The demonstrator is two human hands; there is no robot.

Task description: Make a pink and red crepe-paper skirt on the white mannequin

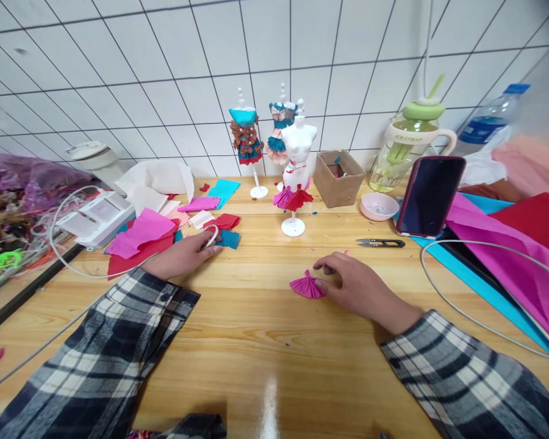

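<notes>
Fingers bent, my left hand (185,253) is over coloured paper scraps on the left, closed around a white curved piece (211,235) whose kind I cannot make out. Some of its fingertips are hidden. Beside it lie a teal paper piece (229,239) and a folded red piece (223,222). My right hand (352,280) rests lower on the table with thumb and forefinger apart. Its thumb touches the right edge of a pleated magenta paper fan (307,285), which lies flat. Behind stands a white dress-form mannequin (298,146) with magenta and red pleated fans (301,198) at its base.
Two dressed mannequins (246,135) (281,131) stand at the wall. To the right are a cardboard box (341,183), a pink bowl (379,207), thread snips (379,242), a phone (430,195) and a drink bottle (405,146). White cords (427,277) cross both sides.
</notes>
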